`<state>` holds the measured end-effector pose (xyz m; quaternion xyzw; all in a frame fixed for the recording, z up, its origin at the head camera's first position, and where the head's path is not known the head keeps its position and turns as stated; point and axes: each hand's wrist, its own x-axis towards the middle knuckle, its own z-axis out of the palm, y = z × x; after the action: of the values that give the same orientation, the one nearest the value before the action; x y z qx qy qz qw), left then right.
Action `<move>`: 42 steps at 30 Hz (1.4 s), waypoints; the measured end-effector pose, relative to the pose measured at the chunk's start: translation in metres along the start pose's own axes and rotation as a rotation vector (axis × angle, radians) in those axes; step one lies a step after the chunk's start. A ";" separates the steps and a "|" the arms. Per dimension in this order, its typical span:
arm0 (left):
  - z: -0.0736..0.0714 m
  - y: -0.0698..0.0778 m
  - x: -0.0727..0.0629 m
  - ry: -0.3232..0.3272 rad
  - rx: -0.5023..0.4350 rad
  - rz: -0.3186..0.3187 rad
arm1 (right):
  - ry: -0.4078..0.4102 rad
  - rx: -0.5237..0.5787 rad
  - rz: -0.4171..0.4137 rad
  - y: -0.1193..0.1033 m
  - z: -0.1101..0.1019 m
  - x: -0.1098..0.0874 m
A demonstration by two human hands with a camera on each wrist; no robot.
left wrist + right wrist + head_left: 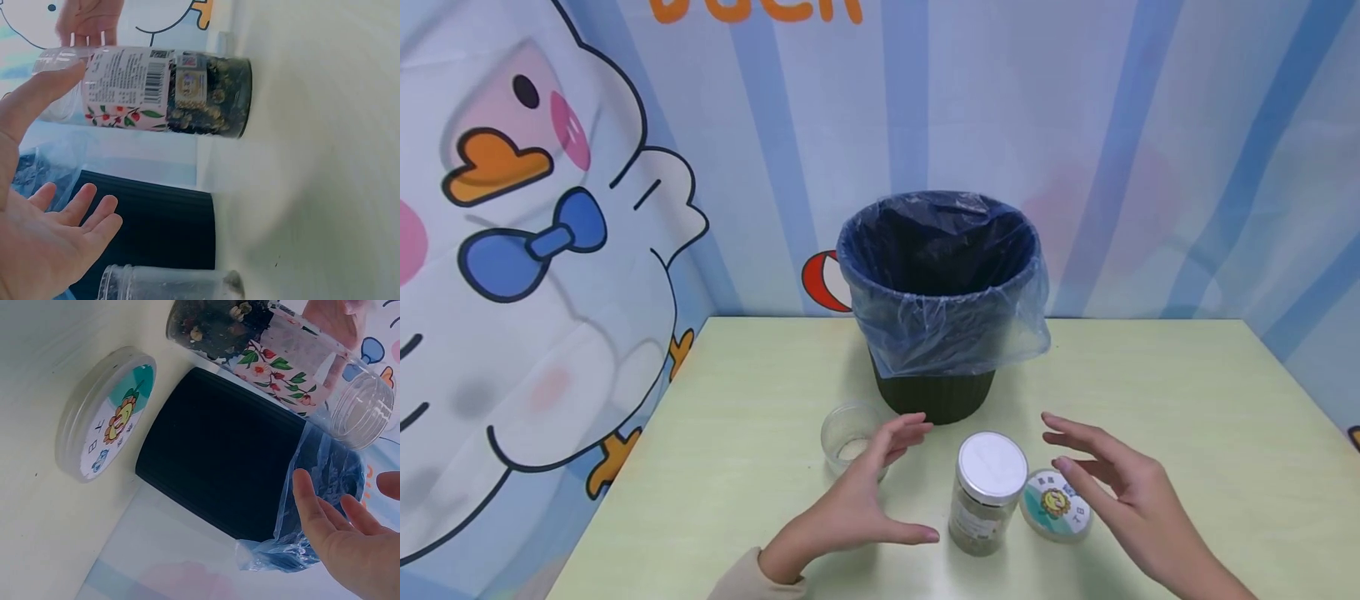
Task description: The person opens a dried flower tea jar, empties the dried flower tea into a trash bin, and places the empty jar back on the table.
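Between my two hands a clear jar of dried flower tea (977, 517) stands upright on the table, with a pale round top (992, 467). Dark dried bits and a pink label with red berries show through its side in the left wrist view. My left hand (853, 504) hovers to its left, thumb and fingers spread and apart from it. On the other side my right hand (1127, 492) is held in the air, fingers loosely bent, holding nothing. Below that hand lies a flat round disc (1054, 507) with a smiling flower picture. Partly behind my left hand stands a clear open jar (846, 429).
A dark bin (936, 396) lined with a blue plastic bag (925, 333) stands behind the jars. The pale green table (760, 375) ends at a backdrop (1000, 100) with blue stripes and a cartoon duck (550, 333).
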<state>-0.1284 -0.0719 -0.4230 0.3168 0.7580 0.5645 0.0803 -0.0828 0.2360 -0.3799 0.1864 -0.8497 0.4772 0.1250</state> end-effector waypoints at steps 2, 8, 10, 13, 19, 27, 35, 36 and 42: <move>0.002 -0.001 0.001 -0.010 -0.002 0.009 | -0.002 0.000 -0.014 -0.001 0.001 0.000; 0.009 -0.004 0.002 -0.023 -0.010 -0.004 | -0.010 0.000 -0.048 -0.004 0.007 0.002; 0.012 -0.006 0.003 -0.025 -0.012 -0.005 | -0.017 0.004 -0.050 -0.006 0.009 0.003; 0.015 -0.009 0.003 -0.028 -0.002 0.011 | -0.030 0.021 -0.057 -0.009 0.013 0.005; 0.021 -0.016 0.004 -0.046 0.015 0.012 | -0.048 0.050 -0.086 -0.012 0.019 0.009; 0.027 -0.020 0.009 -0.067 -0.011 -0.020 | -0.051 0.049 -0.131 -0.014 0.025 0.011; 0.036 -0.027 0.017 -0.082 0.018 0.018 | -0.059 -0.004 -0.103 -0.016 0.030 0.013; 0.038 -0.027 0.018 -0.085 0.015 0.027 | -0.056 -0.011 -0.104 -0.017 0.031 0.013; 0.044 -0.030 0.024 -0.090 -0.014 0.030 | -0.024 -0.078 -0.126 -0.019 0.035 0.016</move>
<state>-0.1380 -0.0275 -0.4601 0.3527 0.7447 0.5561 0.1083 -0.0903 0.1941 -0.3771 0.2402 -0.8556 0.4326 0.1520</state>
